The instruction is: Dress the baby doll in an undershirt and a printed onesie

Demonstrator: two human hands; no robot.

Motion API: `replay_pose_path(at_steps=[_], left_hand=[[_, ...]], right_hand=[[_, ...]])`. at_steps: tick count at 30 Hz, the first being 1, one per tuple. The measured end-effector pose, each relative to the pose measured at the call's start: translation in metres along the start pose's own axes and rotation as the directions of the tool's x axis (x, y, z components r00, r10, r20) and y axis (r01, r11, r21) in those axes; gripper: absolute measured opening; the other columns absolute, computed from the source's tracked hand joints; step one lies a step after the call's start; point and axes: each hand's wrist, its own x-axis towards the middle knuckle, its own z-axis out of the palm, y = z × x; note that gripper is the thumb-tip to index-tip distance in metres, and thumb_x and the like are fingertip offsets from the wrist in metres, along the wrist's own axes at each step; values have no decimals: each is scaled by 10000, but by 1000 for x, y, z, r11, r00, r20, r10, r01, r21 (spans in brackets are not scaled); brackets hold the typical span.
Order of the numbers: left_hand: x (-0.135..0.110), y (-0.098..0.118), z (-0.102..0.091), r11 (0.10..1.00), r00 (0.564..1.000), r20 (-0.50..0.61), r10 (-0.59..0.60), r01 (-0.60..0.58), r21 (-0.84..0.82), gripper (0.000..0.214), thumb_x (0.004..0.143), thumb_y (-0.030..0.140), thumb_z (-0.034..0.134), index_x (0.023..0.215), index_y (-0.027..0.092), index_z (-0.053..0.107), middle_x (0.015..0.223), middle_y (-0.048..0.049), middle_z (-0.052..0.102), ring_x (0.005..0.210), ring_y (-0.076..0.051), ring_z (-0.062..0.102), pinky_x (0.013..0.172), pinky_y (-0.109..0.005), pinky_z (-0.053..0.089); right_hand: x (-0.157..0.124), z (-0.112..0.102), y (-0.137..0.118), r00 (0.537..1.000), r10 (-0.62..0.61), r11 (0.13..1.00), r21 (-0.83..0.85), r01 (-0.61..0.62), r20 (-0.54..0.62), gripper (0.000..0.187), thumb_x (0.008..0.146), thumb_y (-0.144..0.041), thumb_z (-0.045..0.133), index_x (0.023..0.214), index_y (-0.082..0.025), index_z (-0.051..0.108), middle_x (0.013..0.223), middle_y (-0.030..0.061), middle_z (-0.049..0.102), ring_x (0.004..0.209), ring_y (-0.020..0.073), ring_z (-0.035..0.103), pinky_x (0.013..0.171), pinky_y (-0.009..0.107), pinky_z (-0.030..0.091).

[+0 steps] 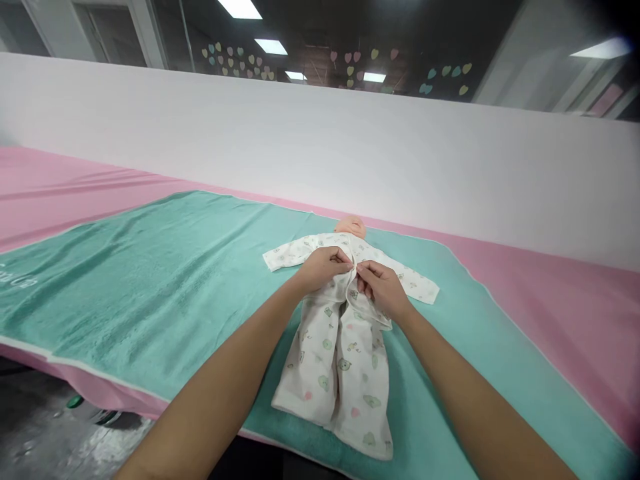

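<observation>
A baby doll (351, 226) lies on its back, its head toward the wall. It wears a white printed baby shirt (295, 251) with both sleeves spread out, and matching printed trousers (325, 360). My left hand (327, 267) pinches one front edge of the shirt at the chest. Close beside it, my right hand (381, 283) pinches the other front edge, the fingertips almost meeting. Whatever small fastening lies between the fingers is too small to make out. Below the hands the shirt front hangs a little apart.
A green towel (150, 287) lies under the doll, over a pink cover (565, 280) on the table. Behind stands a white wall (310, 147) with dark glass above it, dotted with paper hearts. At lower left the grey floor (45, 427) shows past the table edge.
</observation>
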Motion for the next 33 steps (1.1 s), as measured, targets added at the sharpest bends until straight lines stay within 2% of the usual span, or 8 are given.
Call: replay_pose_path(at_steps=[4, 7, 11, 18, 23, 28, 33], left_hand=[[1, 0, 1, 999, 1000, -13, -4, 5, 35, 160, 728, 324, 592, 756, 171, 627, 731, 10, 609, 619, -99, 484, 557, -210, 369], [1, -1, 2, 999, 1000, -13, -5, 5, 32, 153, 726, 317, 593, 758, 172, 629, 737, 11, 620, 637, -103, 507, 575, -212, 380], [1, -1, 2, 999, 1000, -11, 2, -1, 50, 151, 727, 312, 588, 749, 171, 636, 729, 10, 626, 656, -109, 523, 582, -213, 378], [-1, 3, 3, 994, 1000, 17, -3, 2, 107, 243, 736, 406, 595, 790, 175, 651, 768, -9, 649, 683, -127, 547, 576, -221, 389], [0, 1, 5, 988, 1000, -28, 5, -1, 154, 181, 739, 320, 565, 805, 174, 649, 763, -7, 643, 671, -123, 542, 599, -224, 410], [3, -6, 6, 999, 998, -61, 3, 0, 44, 171, 717, 249, 562, 863, 176, 614, 837, -12, 642, 751, -122, 570, 664, -216, 440], [4, -10, 5, 997, 999, -28, 32, -34, -66, 193, 707, 209, 555, 897, 175, 572, 825, -8, 620, 738, -105, 558, 651, -203, 436]], right_hand=[[-1, 1, 0, 1000, -22, 1000, -1, 22, -21, 241, 831, -448, 510, 786, -215, 552, 651, -26, 554, 434, 82, 403, 458, 244, 318], [0, 3, 1, 999, -8, 1000, 14, 9, -42, 199, 790, -413, 570, 839, -224, 531, 602, -45, 513, 431, 83, 389, 441, 235, 297], [0, 7, 3, 996, -9, 1000, 1, 9, -90, 228, 748, -390, 626, 831, -226, 491, 558, -65, 456, 457, 90, 385, 455, 227, 293], [0, 13, 3, 977, -45, 993, -116, 21, -209, 258, 733, -435, 626, 772, -219, 490, 636, -44, 455, 558, 105, 392, 510, 227, 321], [2, 12, 3, 980, -61, 988, -150, 32, -188, 242, 724, -410, 627, 812, -217, 510, 672, -27, 508, 591, 121, 441, 549, 243, 364], [1, 12, 3, 985, -49, 995, -89, 35, -167, 224, 752, -412, 608, 806, -230, 489, 649, -35, 494, 561, 117, 432, 523, 240, 354], [2, 13, 5, 986, -18, 999, -37, 12, -164, 248, 784, -464, 566, 795, -241, 457, 584, -48, 448, 508, 117, 403, 476, 243, 322]])
